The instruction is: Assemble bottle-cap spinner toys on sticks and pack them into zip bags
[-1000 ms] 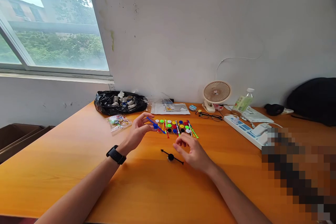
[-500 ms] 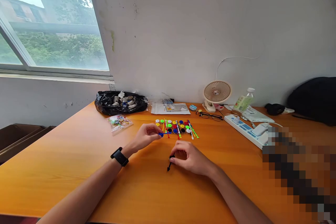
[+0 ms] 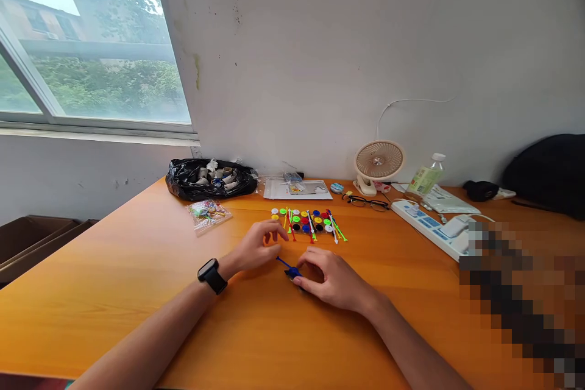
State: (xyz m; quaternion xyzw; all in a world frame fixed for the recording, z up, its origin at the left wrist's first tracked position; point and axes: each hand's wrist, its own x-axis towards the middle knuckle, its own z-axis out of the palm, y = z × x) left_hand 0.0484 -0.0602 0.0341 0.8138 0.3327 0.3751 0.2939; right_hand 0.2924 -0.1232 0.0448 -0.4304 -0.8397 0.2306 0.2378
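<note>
Left hand: our left hand (image 3: 258,248) hovers just above the orange table (image 3: 137,292), fingers loosely curled with nothing between them, a black smartwatch (image 3: 211,275) on the wrist.
Right hand: our right hand (image 3: 326,277) rests low on the table, thumb and fingers closed on the blue disc-and-stick piece (image 3: 289,268); we cannot tell whether a second, darker piece lies under the fingers.
Where the piece is: at the right hand's fingertips, on or just over the table, between the two hands.
Long axis: the blue stick runs from the right fingertips up and to the left, its free tip pointing toward the left hand.
Nearer hand: the right holds it; the left hand's fingertips sit just beyond the free tip, near but apart.
Beyond the grip: a row of coloured discs and sticks (image 3: 308,223) lies farther from us than both hands, closest to the left hand's fingertips.
Left of the grip: a clear bag of coloured parts (image 3: 208,212), and behind it a black bag of small spools (image 3: 210,178).
Right of the grip: glasses (image 3: 365,202), a small desk fan (image 3: 378,163), a plastic bottle (image 3: 424,177) and a white power strip (image 3: 429,224), all well apart from the hands.
</note>
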